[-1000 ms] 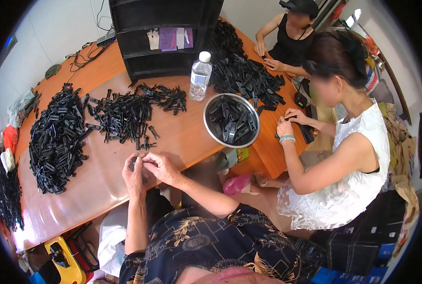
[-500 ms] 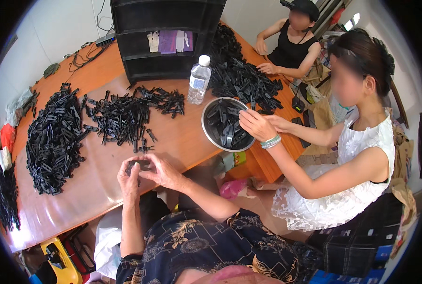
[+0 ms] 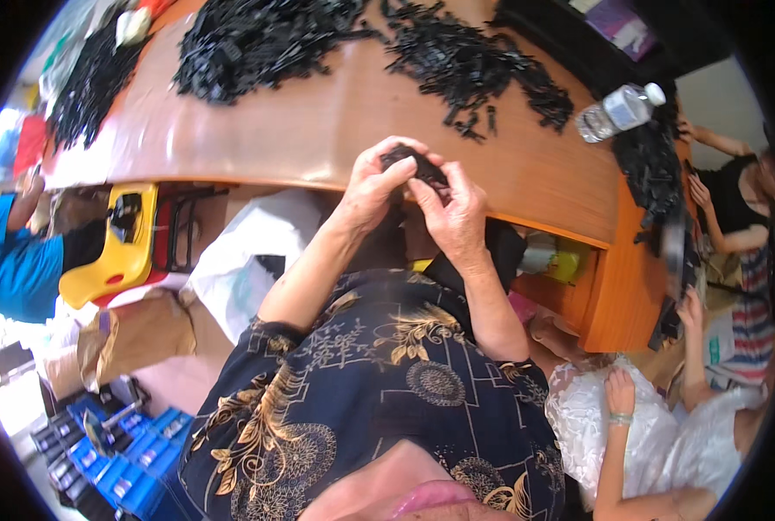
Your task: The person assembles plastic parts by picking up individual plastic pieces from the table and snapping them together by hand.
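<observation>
Above the near edge of the table, my left hand (image 3: 372,189) and my right hand (image 3: 458,208) meet around a small black plastic piece (image 3: 428,168). Thumbs and fingers of both are closed on it; much of it is hidden, and I cannot tell whether it is a single part. Beyond my hands lies a loose pile of narrow black plastic parts (image 3: 465,74). A bigger heap of black parts (image 3: 257,43) is to its left.
A clear water bottle (image 3: 615,115) stands right of the piles, near a black shelf unit (image 3: 539,19). More black parts (image 3: 650,174) lie at the right. Below the table are a white bag (image 3: 253,252) and a yellow chair (image 3: 114,260). Co-workers sit at the right.
My view has turned, so the table now sits higher in the picture. Both hands still hold the black piece. The co-worker in white has one hand on their lap, away from the bowl.
</observation>
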`<action>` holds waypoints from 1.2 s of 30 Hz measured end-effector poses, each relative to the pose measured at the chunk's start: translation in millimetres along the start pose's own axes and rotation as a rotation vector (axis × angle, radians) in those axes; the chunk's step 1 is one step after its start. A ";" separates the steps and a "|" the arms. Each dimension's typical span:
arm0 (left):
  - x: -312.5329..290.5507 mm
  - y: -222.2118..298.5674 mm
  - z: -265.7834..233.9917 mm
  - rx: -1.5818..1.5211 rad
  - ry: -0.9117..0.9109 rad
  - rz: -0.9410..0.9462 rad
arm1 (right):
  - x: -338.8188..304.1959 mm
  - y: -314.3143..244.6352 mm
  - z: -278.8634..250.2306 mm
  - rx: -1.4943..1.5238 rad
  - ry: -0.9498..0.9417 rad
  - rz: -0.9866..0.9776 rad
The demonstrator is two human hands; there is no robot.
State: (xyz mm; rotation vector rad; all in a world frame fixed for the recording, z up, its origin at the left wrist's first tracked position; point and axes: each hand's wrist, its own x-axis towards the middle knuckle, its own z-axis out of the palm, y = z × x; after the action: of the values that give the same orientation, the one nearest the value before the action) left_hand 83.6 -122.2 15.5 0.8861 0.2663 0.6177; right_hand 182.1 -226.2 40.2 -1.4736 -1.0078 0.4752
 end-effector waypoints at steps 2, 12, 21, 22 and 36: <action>-10.9 1.9 -11.1 -0.064 -0.004 -0.042 | -5.3 3.6 8.8 -0.100 -0.010 -0.071; -37.3 13.3 -19.3 -0.032 -0.023 0.076 | -17.7 -6.6 27.7 -0.134 -0.074 0.020; -41.2 6.5 -22.6 0.036 -0.027 0.111 | -23.5 -11.1 29.8 -0.062 -0.025 -0.073; -40.5 5.5 -22.8 0.038 -0.025 0.110 | -23.1 -10.3 28.8 -0.101 -0.015 -0.114; -95.7 46.4 -52.4 0.425 0.287 -0.158 | 4.3 6.9 5.7 -0.224 -0.433 -0.020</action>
State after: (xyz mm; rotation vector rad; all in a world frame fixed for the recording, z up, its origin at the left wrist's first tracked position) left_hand -35.0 -124.5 16.8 1.1701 0.7399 0.5485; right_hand 182.0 -218.6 33.8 -1.5923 -1.4532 0.7035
